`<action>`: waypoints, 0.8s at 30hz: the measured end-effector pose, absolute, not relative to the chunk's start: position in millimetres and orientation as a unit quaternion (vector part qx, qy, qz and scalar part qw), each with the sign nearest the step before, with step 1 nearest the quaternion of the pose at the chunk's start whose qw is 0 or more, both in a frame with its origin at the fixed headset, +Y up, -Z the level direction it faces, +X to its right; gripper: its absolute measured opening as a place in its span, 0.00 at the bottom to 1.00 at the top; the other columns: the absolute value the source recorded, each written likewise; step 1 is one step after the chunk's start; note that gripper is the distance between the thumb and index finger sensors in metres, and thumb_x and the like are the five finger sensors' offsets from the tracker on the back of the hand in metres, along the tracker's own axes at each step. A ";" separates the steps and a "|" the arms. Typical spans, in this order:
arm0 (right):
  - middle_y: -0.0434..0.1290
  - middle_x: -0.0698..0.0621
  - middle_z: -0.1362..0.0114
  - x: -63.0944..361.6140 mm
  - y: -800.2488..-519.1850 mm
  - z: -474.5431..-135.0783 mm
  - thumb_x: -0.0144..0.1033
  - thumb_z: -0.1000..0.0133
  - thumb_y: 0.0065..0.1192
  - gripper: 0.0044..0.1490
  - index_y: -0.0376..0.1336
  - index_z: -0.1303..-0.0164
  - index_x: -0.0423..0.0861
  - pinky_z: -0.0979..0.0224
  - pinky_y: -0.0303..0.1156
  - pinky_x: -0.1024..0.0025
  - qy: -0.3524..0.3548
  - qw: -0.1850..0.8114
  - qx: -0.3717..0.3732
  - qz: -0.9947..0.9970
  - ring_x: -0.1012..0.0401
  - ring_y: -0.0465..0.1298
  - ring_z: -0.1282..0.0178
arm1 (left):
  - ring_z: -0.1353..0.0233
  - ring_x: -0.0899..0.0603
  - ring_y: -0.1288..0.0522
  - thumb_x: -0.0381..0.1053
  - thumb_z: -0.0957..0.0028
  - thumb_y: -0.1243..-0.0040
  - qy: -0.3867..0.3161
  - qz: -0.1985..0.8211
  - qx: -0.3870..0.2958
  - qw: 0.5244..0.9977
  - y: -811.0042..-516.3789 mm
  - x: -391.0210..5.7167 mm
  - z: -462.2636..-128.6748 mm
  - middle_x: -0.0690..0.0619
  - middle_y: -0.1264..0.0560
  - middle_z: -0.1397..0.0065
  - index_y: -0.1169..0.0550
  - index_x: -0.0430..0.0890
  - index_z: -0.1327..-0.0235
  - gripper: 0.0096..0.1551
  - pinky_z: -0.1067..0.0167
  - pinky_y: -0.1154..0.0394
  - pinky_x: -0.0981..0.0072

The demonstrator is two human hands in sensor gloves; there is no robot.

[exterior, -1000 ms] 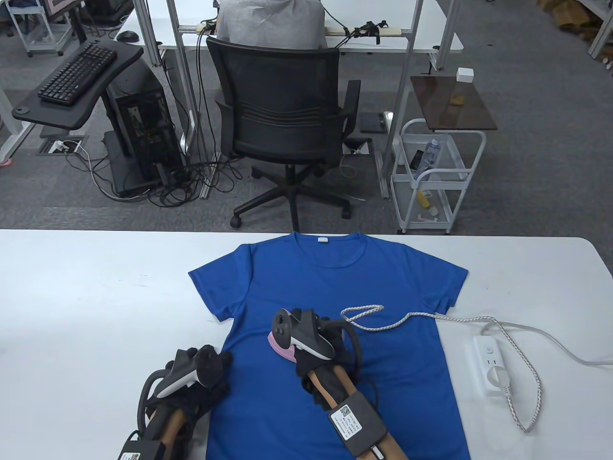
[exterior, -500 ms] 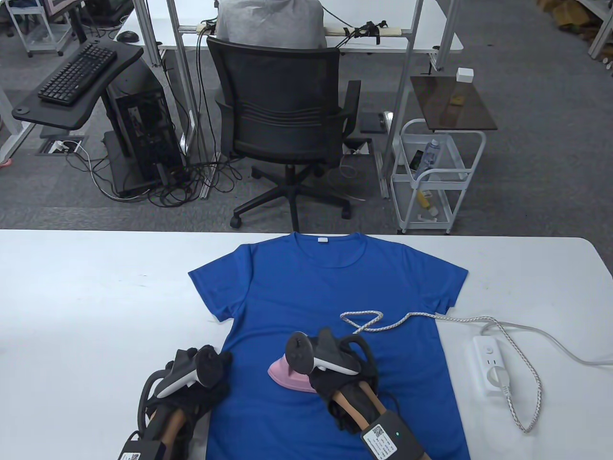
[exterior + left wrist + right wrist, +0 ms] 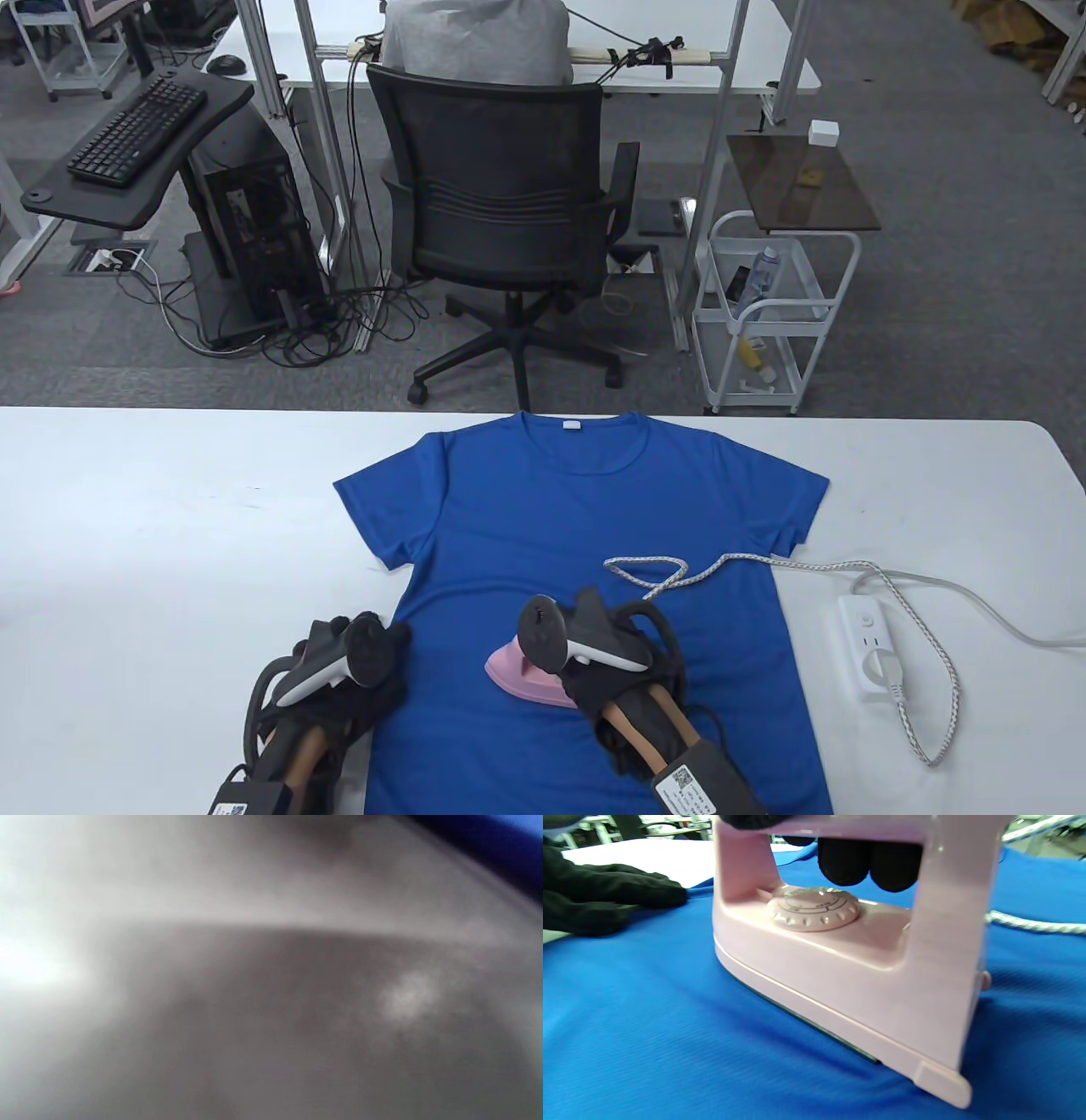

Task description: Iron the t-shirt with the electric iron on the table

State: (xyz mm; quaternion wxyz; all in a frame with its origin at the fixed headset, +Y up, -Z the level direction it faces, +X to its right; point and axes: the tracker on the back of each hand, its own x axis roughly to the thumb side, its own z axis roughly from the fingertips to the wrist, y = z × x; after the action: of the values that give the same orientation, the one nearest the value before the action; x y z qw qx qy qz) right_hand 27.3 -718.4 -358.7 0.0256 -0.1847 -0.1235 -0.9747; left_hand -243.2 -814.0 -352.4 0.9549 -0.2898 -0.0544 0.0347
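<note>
A blue t-shirt lies flat on the white table, collar away from me. My right hand grips the handle of a small pink iron that rests soleplate down on the shirt's lower middle. In the right wrist view the iron stands on the blue cloth with my gloved fingers wrapped around its handle. My left hand rests flat on the shirt's lower left edge; it also shows in the right wrist view. The left wrist view is a grey blur.
The iron's braided white cord loops over the shirt and runs right to a white power strip on the table. An office chair and a white cart stand beyond the table's far edge.
My right hand has slid the iron toward me and to the right across the shirt. The cord loop has shifted with it. The left hand has stayed put.
</note>
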 end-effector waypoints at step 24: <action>0.71 0.41 0.27 44.0 -718.3 -383.9 0.37 0.52 0.52 0.44 0.55 0.21 0.46 0.31 0.68 0.41 -0.113 0.049 -0.142 -0.982 0.41 0.75 0.33 | 0.18 0.38 0.67 0.64 0.49 0.63 -0.050 0.030 -0.296 0.953 -813.9 -242.3 -352.3 0.55 0.68 0.18 0.61 0.66 0.24 0.42 0.26 0.61 0.33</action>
State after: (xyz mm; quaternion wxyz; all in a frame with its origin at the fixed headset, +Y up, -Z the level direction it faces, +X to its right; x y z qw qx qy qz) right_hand 44.0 -718.3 -383.9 0.0495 -0.1422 -0.1127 -0.9822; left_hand -242.3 -813.9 -352.3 0.9534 -0.2960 -0.0499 0.0302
